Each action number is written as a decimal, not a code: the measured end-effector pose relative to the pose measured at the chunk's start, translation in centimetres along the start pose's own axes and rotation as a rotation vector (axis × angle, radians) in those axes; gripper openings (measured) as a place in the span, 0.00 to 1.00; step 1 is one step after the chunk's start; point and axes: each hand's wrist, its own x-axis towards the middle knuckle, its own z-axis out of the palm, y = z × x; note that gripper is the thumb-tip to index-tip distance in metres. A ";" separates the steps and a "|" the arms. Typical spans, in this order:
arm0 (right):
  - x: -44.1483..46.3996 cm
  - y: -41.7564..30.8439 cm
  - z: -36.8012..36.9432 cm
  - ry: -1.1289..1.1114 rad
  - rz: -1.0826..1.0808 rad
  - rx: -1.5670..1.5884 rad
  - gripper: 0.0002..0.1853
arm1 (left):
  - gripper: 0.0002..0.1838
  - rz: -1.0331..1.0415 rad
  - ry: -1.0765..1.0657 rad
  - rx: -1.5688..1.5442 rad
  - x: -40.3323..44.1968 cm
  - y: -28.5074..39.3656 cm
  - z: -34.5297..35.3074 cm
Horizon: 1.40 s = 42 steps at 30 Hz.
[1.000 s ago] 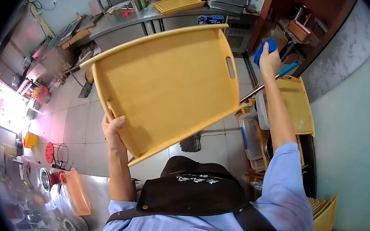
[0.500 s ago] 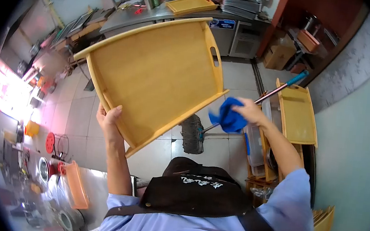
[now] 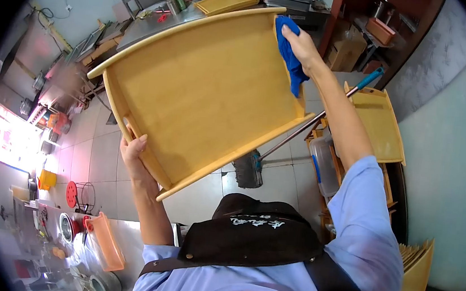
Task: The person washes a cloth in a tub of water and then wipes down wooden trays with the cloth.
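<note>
A large yellow wooden tray [image 3: 201, 94] is held up in front of me, tilted, its inner face toward me. My left hand [image 3: 133, 151] is closed round its lower left side at the handle slot. At the upper right end of the tray, my right hand [image 3: 300, 46] grips a blue cloth [image 3: 289, 57], which lies against that end and covers its handle slot.
Another yellow tray [image 3: 380, 124] rests on a rack at the right, beside a mop [image 3: 248, 170] with a teal-ended handle. A steel counter [image 3: 143, 31] at the back holds a further tray [image 3: 225, 2]. An orange bin [image 3: 106, 243] stands lower left.
My right hand has moved from right of the tray, up and left with the blue cloth, onto the tray's right end. My left hand keeps its hold.
</note>
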 end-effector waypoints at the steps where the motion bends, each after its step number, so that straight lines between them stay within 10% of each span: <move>1: -0.7 0.5 0.0 -0.047 -0.009 0.024 0.16 | 0.25 -0.030 0.026 -0.029 -0.3 0.0 -0.1; 5: -6.3 4.9 -0.7 -0.089 0.040 -0.271 0.17 | 0.21 -0.045 0.105 -0.088 -0.1 -1.9 -2.9; 7: -7.5 8.9 -3.1 -0.361 -0.056 -1.031 0.18 | 0.21 -0.003 0.183 -0.045 0.2 -2.0 -2.6; 12: -4.4 6.8 -2.2 0.108 -0.111 -0.562 0.18 | 0.21 0.002 0.165 -0.051 1.8 -2.9 -4.3; 16: -4.6 0.7 4.8 0.267 -0.034 -0.807 0.18 | 0.22 -0.020 0.090 -0.049 1.6 -4.2 -1.4; 19: -4.9 3.4 8.4 0.250 -0.427 -0.991 0.09 | 0.23 0.003 0.008 -0.057 0.8 -5.0 1.3; 23: -12.9 2.7 13.1 -0.205 -1.021 -0.669 0.07 | 0.22 -0.050 0.031 -0.085 2.2 -6.7 0.2; 27: -16.1 2.7 10.0 -0.974 -0.677 -0.376 0.14 | 0.20 0.028 0.086 -0.122 2.9 -6.1 0.7; 29: -13.3 1.1 6.5 -1.243 -0.018 -0.242 0.15 | 0.20 0.067 0.135 -0.068 3.0 -5.1 0.1; 31: -10.1 2.6 2.5 -1.021 0.103 -0.555 0.14 | 0.20 0.069 0.161 -0.057 2.7 -4.5 -1.1; 32: -10.2 1.3 2.0 -0.562 -0.115 -1.153 0.10 | 0.20 0.065 0.151 -0.078 2.8 -4.5 -1.2; 34: -6.8 1.3 -0.1 -0.359 0.149 -0.559 0.10 | 0.21 0.060 0.121 -0.102 3.4 -4.2 -0.9; 38: -2.5 -0.2 3.9 0.079 -0.316 -0.105 0.10 | 0.22 -0.031 0.072 -0.118 2.8 -4.6 0.0; 39: -2.1 -0.4 6.0 0.044 -0.152 0.123 0.11 | 0.22 -0.062 0.052 -0.127 2.7 -4.7 0.4; 41: -4.3 -2.1 11.7 0.099 -0.112 -0.234 0.13 | 0.21 -0.050 -0.020 -0.114 2.2 -5.2 1.7; 42: -4.6 0.2 14.5 0.223 -0.700 -0.495 0.15 | 0.20 -0.044 -0.055 -0.111 2.1 -5.3 2.4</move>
